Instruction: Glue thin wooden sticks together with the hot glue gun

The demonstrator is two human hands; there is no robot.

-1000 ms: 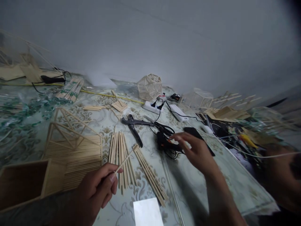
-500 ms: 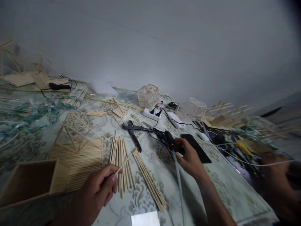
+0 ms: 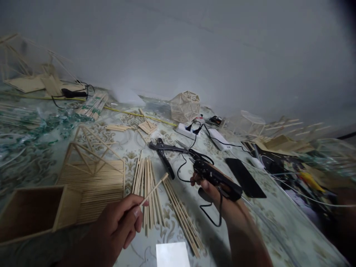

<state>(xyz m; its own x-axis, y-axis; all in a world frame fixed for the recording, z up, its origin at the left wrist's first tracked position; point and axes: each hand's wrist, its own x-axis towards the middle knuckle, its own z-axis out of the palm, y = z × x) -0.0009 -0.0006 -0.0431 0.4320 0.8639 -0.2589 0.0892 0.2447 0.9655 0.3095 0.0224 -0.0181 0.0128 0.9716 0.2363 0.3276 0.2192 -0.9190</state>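
A thin wooden stick (image 3: 154, 188) is pinched between the thumb and fingers of my left hand (image 3: 121, 222), its far end tilted up and away over loose sticks. My right hand (image 3: 213, 193) grips a black hot glue gun (image 3: 217, 178), with its nozzle pointing left and its cord hanging below. Under my left hand's stick lies a spread bundle of wooden sticks (image 3: 144, 185). A second bundle (image 3: 182, 218) lies between my hands. Beyond them, black-handled pliers (image 3: 164, 155) rest on the patterned cloth, and scissors (image 3: 198, 154) lie near the glue gun.
At left stand an open wooden box (image 3: 33, 207) and a stick-built frame (image 3: 91, 159) on a slatted panel. A black phone (image 3: 244, 178) lies right of the glue gun. Behind are a power strip (image 3: 187, 130) and a stick polyhedron (image 3: 185, 106). Tools and cables (image 3: 300, 178) clutter the right.
My right hand has lifted and turned the glue gun, so its nozzle now points left. My left hand still holds the stick in nearly the same place. The view has shifted slightly.
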